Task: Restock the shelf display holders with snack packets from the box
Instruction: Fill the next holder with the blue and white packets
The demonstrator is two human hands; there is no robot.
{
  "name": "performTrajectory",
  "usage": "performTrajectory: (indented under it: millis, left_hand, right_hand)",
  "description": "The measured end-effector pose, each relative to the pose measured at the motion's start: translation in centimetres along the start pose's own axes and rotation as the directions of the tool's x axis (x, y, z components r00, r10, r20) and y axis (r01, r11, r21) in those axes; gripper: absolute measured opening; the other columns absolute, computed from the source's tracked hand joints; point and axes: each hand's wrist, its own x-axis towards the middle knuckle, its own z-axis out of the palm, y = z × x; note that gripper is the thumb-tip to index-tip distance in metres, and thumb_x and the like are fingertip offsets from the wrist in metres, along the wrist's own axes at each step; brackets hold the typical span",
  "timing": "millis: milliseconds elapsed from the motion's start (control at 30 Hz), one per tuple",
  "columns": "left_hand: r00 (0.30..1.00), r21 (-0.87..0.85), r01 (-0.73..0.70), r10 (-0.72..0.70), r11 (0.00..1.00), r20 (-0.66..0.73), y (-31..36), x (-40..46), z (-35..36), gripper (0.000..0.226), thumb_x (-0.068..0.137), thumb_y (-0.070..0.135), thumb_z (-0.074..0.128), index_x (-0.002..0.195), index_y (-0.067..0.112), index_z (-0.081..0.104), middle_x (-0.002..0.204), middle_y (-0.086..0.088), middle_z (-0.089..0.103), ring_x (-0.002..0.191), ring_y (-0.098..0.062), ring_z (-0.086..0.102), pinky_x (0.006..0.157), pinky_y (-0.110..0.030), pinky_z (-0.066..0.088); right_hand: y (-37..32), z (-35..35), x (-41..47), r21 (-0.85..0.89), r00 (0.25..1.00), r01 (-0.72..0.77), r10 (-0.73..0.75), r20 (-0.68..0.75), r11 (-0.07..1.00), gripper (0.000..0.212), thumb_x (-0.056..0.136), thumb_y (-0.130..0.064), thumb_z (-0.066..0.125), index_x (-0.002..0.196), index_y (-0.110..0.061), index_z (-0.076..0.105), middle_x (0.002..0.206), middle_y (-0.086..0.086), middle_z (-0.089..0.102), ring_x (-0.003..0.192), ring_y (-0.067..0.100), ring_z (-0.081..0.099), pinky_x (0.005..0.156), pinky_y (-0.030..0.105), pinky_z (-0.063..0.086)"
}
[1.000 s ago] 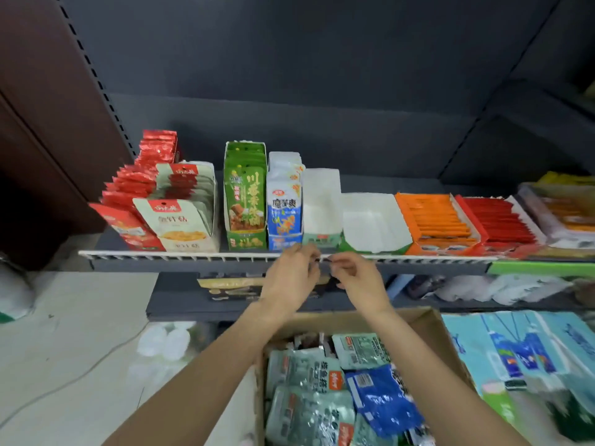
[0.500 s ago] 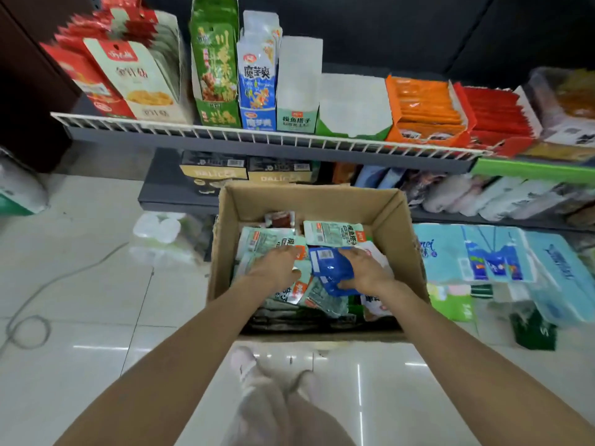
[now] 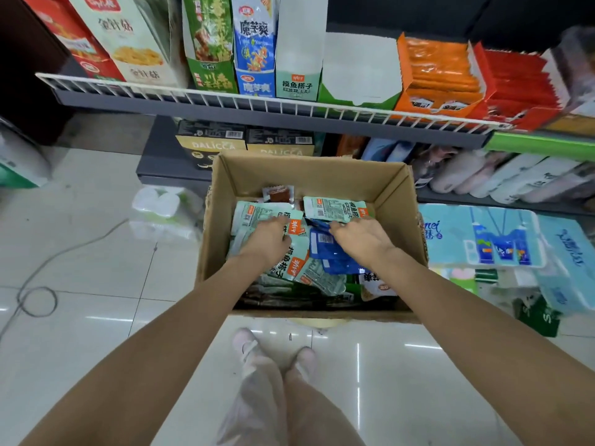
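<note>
An open cardboard box [image 3: 309, 170] stands on the floor under the shelf, holding several pale green snack packets [image 3: 335, 210] and blue snack packets [image 3: 325, 251]. My left hand [image 3: 267, 241] lies on the left pile, its fingers curled over a pale green packet. My right hand [image 3: 362, 236] reaches left and pinches the top edge of a blue packet. On the wire-fronted shelf [image 3: 283, 107] stand a tall pale green display holder [image 3: 299, 59] and a wider green holder [image 3: 360, 70]. Both holders show only white insides.
Filled holders flank those two: green [image 3: 209, 43] and blue [image 3: 254, 43] on the left, orange [image 3: 441, 75] and red [image 3: 515, 85] on the right. Tissue packs [image 3: 476, 236] lie right of the box. A cable [image 3: 35, 300] loops on the tiled floor at left. My feet [image 3: 273, 355] stand before the box.
Both hands came down from the shelf's wire rail into the box, and the view tilted down with them. Since half a second ago they stay among the packets, slightly further apart.
</note>
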Motion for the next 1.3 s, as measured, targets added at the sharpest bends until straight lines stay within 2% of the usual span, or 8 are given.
performTrajectory:
  millis: [167,333,433,567,700,800,967,1300]
  left_hand:
    - [0.953,0.017,-0.277,0.277,0.961,-0.121,2.0,-0.1,-1.5,0.064,0.088,0.024,0.064,0.143,0.021,0.032,0.144,-0.004,0.04,0.133,-0.02,0.035,0.109,-0.034,0.032]
    - [0.943,0.064,-0.264,0.272,0.962,-0.19,3.7,-0.3,-5.3,0.024,0.092,0.031,0.059,0.105,0.011,0.056,0.087,-0.01,0.064,0.073,-0.023,0.053,0.065,-0.035,0.045]
    - [0.903,0.036,-0.275,0.27,0.961,-0.335,4.2,-0.8,-8.2,0.022,0.093,0.027,0.058,0.102,0.007,0.058,0.07,-0.005,0.054,0.067,-0.026,0.05,0.057,-0.033,0.032]
    - [0.893,-0.295,-0.24,0.09,0.925,-0.441,3.6,0.7,-11.8,0.031,0.089,0.026,0.063,0.094,-0.005,0.058,0.08,-0.019,0.063,0.075,-0.032,0.06,0.063,-0.035,0.043]
    - [0.943,-0.651,-0.24,0.015,0.72,-0.332,3.9,2.7,-15.5,0.009,0.093,0.014,0.057,0.096,0.005,0.059,0.099,-0.015,0.068,0.084,-0.024,0.068,0.078,-0.044,0.057]
    - [0.972,-0.742,-0.214,0.062,0.636,-0.228,3.9,4.5,-18.5,0.015,0.095,0.012,0.053,0.108,0.005,0.059,0.106,-0.012,0.066,0.082,-0.016,0.065,0.077,-0.033,0.057]
    - [0.898,-0.452,-0.3,0.088,0.84,-0.431,2.6,9.1,-24.8,0.041,0.084,0.015,0.069,0.122,0.005,0.058,0.113,-0.006,0.064,0.106,-0.019,0.059,0.094,-0.026,0.045]
    - [0.784,-0.202,-0.405,0.224,0.892,-0.579,2.4,16.4,-31.4,0.016,0.082,0.017,0.071,0.092,0.004,0.07,0.081,-0.003,0.067,0.074,-0.013,0.061,0.067,-0.011,0.045]
  right_hand:
    - [0.5,-2.2,-0.2,0.241,0.986,0.028,0.013,-0.167,0.97,0.03,0.089,-0.004,0.049,0.116,-0.017,0.044,0.102,0.005,0.06,0.099,0.027,0.055,0.085,0.038,0.041]
    - [1.1,-4.4,-1.5,0.487,0.926,0.036,0.154,-0.344,0.873,0.026,0.1,-0.038,0.036,0.093,-0.019,0.052,0.083,0.001,0.06,0.082,0.026,0.059,0.066,0.037,0.044]
    - [1.7,-5.8,-0.7,0.688,0.806,-0.02,0.419,-0.419,0.725,0.034,0.092,-0.041,0.052,0.118,-0.019,0.057,0.111,0.004,0.057,0.109,0.025,0.051,0.085,0.037,0.039]
    - [1.8,-9.7,1.0,0.997,0.769,-0.069,0.639,0.025,0.044,0.096,0.083,-0.032,0.069,0.15,-0.009,0.004,0.15,0.01,0.03,0.139,0.025,0.025,0.11,0.036,0.025]
    - [1.5,-14.6,3.9,0.803,0.913,0.1,0.376,0.162,-0.588,0.022,0.093,-0.018,0.056,0.114,-0.01,0.051,0.111,0.009,0.063,0.1,0.021,0.061,0.103,0.041,0.043]
    - [1.6,-17.9,6.6,0.79,0.895,0.204,0.438,0.088,-0.578,0.016,0.094,-0.013,0.055,0.078,-0.013,0.051,0.089,0.007,0.065,0.082,0.018,0.062,0.092,0.036,0.05]
    - [3.2,-22.1,11.9,0.879,0.807,0.322,0.587,-0.062,-0.351,0.015,0.088,-0.004,0.06,0.079,-0.016,0.061,0.077,0.001,0.067,0.06,0.005,0.065,0.059,0.021,0.056]
    - [5.0,-24.6,20.9,0.953,0.745,0.28,0.6,-0.291,0.113,0.019,0.085,0.002,0.062,0.076,-0.014,0.061,0.072,-0.014,0.067,0.065,-0.005,0.06,0.063,0.018,0.049]
